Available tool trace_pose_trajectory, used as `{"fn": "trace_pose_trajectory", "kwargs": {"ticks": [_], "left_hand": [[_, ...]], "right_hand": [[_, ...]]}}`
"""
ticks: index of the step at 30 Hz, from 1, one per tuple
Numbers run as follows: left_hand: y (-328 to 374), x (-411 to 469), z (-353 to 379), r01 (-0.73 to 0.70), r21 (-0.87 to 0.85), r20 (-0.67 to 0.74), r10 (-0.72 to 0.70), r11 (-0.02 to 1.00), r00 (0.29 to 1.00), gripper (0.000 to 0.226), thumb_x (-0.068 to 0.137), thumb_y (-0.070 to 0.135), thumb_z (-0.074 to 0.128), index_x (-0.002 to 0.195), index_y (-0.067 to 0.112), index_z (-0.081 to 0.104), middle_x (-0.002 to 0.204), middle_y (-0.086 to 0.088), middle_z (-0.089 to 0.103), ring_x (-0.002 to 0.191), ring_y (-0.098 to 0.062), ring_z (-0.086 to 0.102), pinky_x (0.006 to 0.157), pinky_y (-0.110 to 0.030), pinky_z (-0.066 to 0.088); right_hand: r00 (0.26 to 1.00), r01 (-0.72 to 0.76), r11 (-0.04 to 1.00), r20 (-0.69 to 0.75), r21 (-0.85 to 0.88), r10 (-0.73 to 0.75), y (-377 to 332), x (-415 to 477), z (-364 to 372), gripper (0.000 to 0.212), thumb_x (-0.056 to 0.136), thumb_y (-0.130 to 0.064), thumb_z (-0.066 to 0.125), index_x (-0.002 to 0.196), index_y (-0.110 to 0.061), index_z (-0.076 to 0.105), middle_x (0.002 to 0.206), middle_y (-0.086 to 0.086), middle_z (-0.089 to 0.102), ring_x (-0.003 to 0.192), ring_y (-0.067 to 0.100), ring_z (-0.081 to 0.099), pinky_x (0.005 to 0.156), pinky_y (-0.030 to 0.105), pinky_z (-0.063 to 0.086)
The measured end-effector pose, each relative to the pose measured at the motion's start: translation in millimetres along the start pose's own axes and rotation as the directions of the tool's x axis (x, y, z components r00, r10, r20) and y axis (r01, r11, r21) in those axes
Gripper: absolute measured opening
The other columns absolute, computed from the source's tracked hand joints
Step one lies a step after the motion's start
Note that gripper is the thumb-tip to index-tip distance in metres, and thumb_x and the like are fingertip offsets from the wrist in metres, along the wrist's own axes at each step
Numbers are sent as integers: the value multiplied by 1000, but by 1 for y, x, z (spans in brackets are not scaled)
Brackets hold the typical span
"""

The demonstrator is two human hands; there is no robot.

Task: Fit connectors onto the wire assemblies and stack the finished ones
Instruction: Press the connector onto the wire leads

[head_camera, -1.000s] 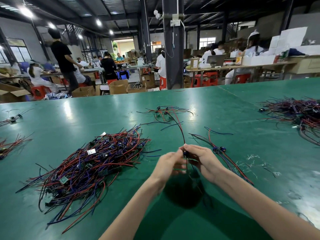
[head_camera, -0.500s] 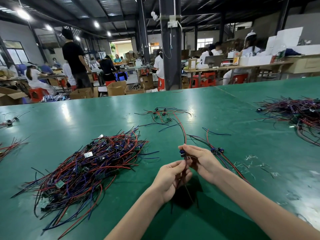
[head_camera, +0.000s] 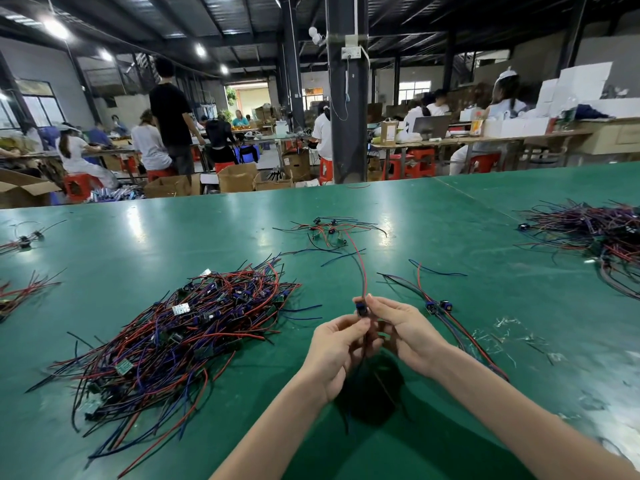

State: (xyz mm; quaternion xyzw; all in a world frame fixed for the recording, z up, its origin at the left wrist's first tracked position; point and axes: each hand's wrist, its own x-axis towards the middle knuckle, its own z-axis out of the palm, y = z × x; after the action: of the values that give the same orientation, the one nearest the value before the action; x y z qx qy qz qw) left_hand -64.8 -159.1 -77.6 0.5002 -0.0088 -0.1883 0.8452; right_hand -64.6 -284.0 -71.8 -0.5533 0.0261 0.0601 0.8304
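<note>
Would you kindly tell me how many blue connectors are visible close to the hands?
3: one connector pinched in the right hand; two connectors side by side on the table right of it. The wire heaps may hide more.

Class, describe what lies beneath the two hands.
Green table with their dark shadow, and thin wires dangling from the pinched blue connector. The left hand and right hand hide the wires' upper stretch.

Looks over a green worktable [head_camera: 450,216] into a factory hall: dark column [head_camera: 347,133], ceiling lamps [head_camera: 55,28], red stools [head_camera: 420,163], cardboard boxes [head_camera: 237,177], workers [head_camera: 74,154] seated at long benches [head_camera: 460,142].
</note>
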Motion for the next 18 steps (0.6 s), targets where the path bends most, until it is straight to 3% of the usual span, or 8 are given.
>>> {"fn": "trace_pose_trajectory", "kwargs": {"ticks": [4,6,10,14,18], "left_hand": [[8,4,-7,-67,120,-97,79,990,992,7,86,11,65,82,12,69,73,-2,70,63,-12,60,61,-24,45],[10,5,-10,-55,169,-125,77,984,989,5,85,17,67,83,15,71,70,3,68,64,-11,55,59,-24,38],[12,5,-10,-21,97,-108,32,995,994,6,87,14,65,86,13,71,60,3,64,48,-7,52,48,-17,43],[11,7,-14,-25,115,-130,40,993,991,9,82,18,70,88,13,74,71,-1,66,67,-16,56,70,-29,40],[11,9,-17,-20,150,-165,45,988,985,14,75,22,76,87,15,74,72,4,67,68,-11,52,63,-26,33]], "right_hand": [[999,-44,996,16,-83,46,3,0,2,16,85,-26,63,82,-10,60,74,4,63,61,14,60,56,25,53],[994,-69,990,74,-127,79,5,-2,4,18,80,-26,65,81,-10,59,74,3,63,58,11,61,59,26,54],[987,-40,983,145,-178,67,10,-6,7,22,78,-25,64,88,-6,66,77,6,69,65,13,64,62,24,52],[990,6,985,138,-172,18,7,-7,7,17,80,-18,64,86,-2,65,66,4,64,56,9,57,52,19,46],[991,28,968,134,-251,6,6,-7,8,11,85,-14,64,87,-3,65,65,2,61,56,7,52,52,16,41]]}}
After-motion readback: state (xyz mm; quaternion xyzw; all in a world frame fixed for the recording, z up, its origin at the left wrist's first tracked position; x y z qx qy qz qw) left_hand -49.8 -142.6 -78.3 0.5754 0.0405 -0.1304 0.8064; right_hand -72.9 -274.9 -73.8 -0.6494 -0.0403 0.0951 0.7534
